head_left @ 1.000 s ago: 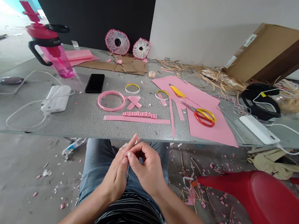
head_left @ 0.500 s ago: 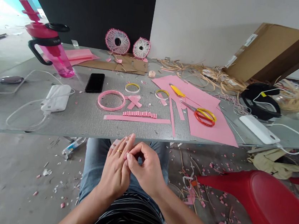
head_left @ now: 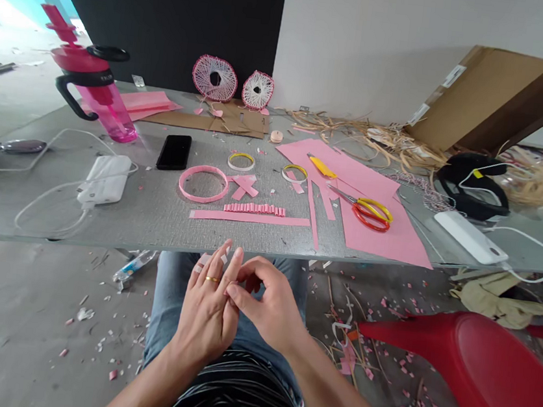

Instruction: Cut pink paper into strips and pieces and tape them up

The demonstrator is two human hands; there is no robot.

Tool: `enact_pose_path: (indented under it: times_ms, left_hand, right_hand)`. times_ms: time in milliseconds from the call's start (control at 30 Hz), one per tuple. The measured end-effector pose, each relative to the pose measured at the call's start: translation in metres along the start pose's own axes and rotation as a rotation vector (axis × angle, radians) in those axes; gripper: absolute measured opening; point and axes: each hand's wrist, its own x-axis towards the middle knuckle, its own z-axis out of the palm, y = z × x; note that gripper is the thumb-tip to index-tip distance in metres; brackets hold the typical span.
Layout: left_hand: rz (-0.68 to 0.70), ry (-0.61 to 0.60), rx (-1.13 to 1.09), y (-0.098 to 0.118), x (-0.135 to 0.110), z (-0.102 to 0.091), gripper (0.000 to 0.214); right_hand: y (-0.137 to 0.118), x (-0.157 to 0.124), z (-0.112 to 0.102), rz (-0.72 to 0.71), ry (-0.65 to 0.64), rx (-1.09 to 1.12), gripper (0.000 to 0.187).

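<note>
Pink paper bit lies against the raised fingers of the left hand, which stands upright with fingers slightly spread, a gold ring on one. The right hand curls narrowly just beside it, its fingertips touching the left hand; whether they pinch anything is hidden. Both hands hover above blue jeans, just past the edge of the tabletop. Beyond lie a pink paper ring, a pleated pink strip, and red-and-yellow scissors on pink card.
</note>
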Motion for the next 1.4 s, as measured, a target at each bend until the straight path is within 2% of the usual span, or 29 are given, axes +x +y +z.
enact_pose_path:
  times_ms: [67,133,233,333,433,567,667,833,933,1000,1200,1267,1333,1400]
  left_hand:
    - [0.021,-0.015,-0.003,0.000,-0.002,-0.001,0.065]
    - [-0.022,-0.034,-0.081,0.001,-0.005,-0.003,0.065]
    - [-0.203,-0.045,-0.368,0.005,-0.006,-0.006,0.058]
    - [-0.357,0.034,-0.624,0.012,0.000,-0.011,0.040]
    - [-0.421,0.075,-0.693,0.017,0.009,-0.016,0.026]
    - [-0.469,0.006,-0.708,0.017,0.015,-0.022,0.032]
    - [-0.449,-0.011,-0.661,0.012,0.014,-0.022,0.033]
    - [-0.328,0.074,-0.533,0.005,0.011,-0.020,0.025]
    - [-0.278,0.117,-0.454,0.005,0.011,-0.023,0.022]
    - [-0.214,0.129,-0.375,0.004,0.012,-0.027,0.019]
    - [-0.024,0.047,-0.118,-0.005,0.013,-0.033,0.018]
    - [-0.014,0.034,-0.087,-0.009,0.014,-0.034,0.019]
    - [-0.044,0.071,-0.057,-0.016,0.018,-0.036,0.018]
    - [-0.121,0.192,-0.004,-0.026,0.022,-0.038,0.020]
  right_hand:
    - [-0.001,0.000,-0.004,-0.043,-0.029,-0.063,0.003]
    - [-0.003,0.000,-0.008,-0.079,-0.031,-0.087,0.005]
    - [-0.005,0.002,-0.013,-0.089,-0.018,-0.076,0.009]
    - [-0.005,0.003,-0.013,-0.085,-0.023,-0.084,0.011]
    - [-0.006,0.003,-0.010,-0.098,-0.032,-0.090,0.016]
    - [-0.006,0.002,-0.007,-0.067,-0.034,-0.072,0.017]
    - [-0.007,0.000,-0.007,-0.035,-0.033,-0.065,0.014]
    - [-0.005,-0.001,-0.004,-0.009,-0.024,-0.134,0.009]
    - [-0.003,-0.001,-0.006,-0.016,-0.073,-0.230,0.011]
    - [-0.002,0.000,-0.012,-0.059,-0.136,-0.314,0.010]
    - [-0.007,0.006,-0.031,-0.264,-0.341,-0.470,0.008]
    - [-0.010,0.012,-0.043,-0.313,-0.409,-0.486,0.010]
    - [-0.013,0.024,-0.066,-0.309,-0.440,-0.537,0.013]
    - [-0.013,0.043,-0.101,-0.183,-0.338,-0.696,0.017]
